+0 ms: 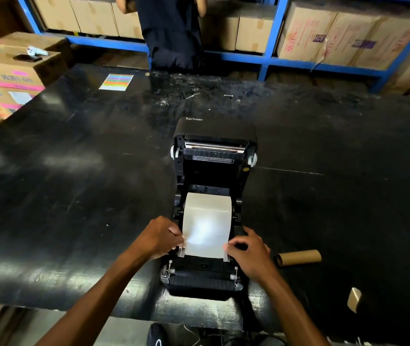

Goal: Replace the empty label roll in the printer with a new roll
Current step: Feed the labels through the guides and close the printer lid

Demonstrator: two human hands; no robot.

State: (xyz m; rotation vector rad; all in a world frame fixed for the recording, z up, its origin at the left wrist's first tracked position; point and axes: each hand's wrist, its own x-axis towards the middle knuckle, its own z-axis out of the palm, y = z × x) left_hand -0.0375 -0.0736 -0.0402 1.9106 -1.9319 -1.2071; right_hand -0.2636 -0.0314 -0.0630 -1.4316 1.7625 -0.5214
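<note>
A black label printer (214,136) stands open on the black table (74,171), its lid tipped back. A new white label roll (207,206) sits in the bay, and its paper strip (206,236) is drawn toward me over the front. My left hand (160,237) pinches the strip's left edge. My right hand (247,248) pinches its right edge near the white guide. The empty brown cardboard core (299,257) lies on the table to the right of the printer.
A small tan piece (353,299) lies near the table's front right. A coloured sticker sheet (116,82) lies at the far left. A person in dark clothes (171,33) stands behind the table. Cardboard boxes (16,71) and blue shelving (269,33) surround it.
</note>
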